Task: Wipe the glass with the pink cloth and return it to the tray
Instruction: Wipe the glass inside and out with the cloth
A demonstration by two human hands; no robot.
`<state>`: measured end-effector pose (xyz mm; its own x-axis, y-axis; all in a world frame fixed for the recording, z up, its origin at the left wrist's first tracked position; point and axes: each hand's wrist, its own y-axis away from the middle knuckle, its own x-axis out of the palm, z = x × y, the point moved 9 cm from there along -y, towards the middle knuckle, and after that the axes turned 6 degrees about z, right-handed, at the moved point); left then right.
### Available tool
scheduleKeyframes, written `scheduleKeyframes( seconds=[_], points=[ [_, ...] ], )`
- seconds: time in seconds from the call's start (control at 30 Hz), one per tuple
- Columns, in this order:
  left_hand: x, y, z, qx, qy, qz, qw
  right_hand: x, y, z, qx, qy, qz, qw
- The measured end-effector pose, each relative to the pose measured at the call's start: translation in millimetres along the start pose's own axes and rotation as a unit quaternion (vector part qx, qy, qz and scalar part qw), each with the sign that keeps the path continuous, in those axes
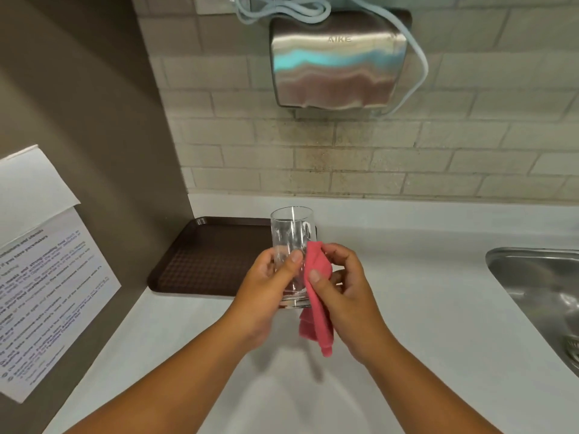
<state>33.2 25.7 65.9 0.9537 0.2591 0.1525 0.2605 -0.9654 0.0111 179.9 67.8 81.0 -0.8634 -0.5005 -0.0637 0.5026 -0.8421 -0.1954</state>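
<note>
A clear drinking glass point(291, 236) is held upright above the white counter, in front of the tray's right end. My left hand point(266, 286) grips its lower half, thumb across the front. My right hand point(344, 292) pinches a pink cloth point(316, 296) against the glass's right side; the cloth hangs down below the glass's base. A dark brown tray point(206, 255) lies on the counter at the back left, against the wall, with nothing visible on it.
A steel sink point(539, 286) is set into the counter at the right. A steel hand dryer point(338, 61) with a looped cable hangs on the tiled wall above. Printed paper notices point(47, 264) are stuck to the brown side wall at left.
</note>
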Motion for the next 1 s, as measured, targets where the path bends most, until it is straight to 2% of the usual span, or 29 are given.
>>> scheduleKeyframes(
  seconds=[0.17, 0.37, 0.5, 0.7, 0.87, 1.0],
  points=[
    [11.9, 13.0, -6.7, 0.031, -0.003, 0.001, 1.000, 32.0, -0.3, 16.1, -0.020, 0.074, 0.013, 0.997],
    [13.2, 18.6, -12.7, 0.052, 0.006, -0.005, 0.999, 43.9, -4.5, 22.2, -0.014, 0.006, 0.053, 0.998],
    [14.4, 17.8, -9.5, 0.037, 0.011, -0.003, 0.999, 44.1, -8.3, 30.2, -0.028, 0.044, 0.060, 0.997],
    [11.8, 12.1, -11.1, 0.025, 0.017, -0.007, 1.000, 43.2, -22.7, 35.6, -0.038, 0.070, 0.031, 0.996],
    [10.5, 9.9, -15.6, 0.045, 0.014, 0.001, 0.999, 32.8, -45.1, 48.5, -0.038, 0.059, -0.021, 0.997],
    [9.2, 9.4, -17.1, 0.051, 0.041, -0.001, 0.998, 25.6, -60.5, 59.6, -0.041, 0.038, -0.028, 0.998]
  ],
)
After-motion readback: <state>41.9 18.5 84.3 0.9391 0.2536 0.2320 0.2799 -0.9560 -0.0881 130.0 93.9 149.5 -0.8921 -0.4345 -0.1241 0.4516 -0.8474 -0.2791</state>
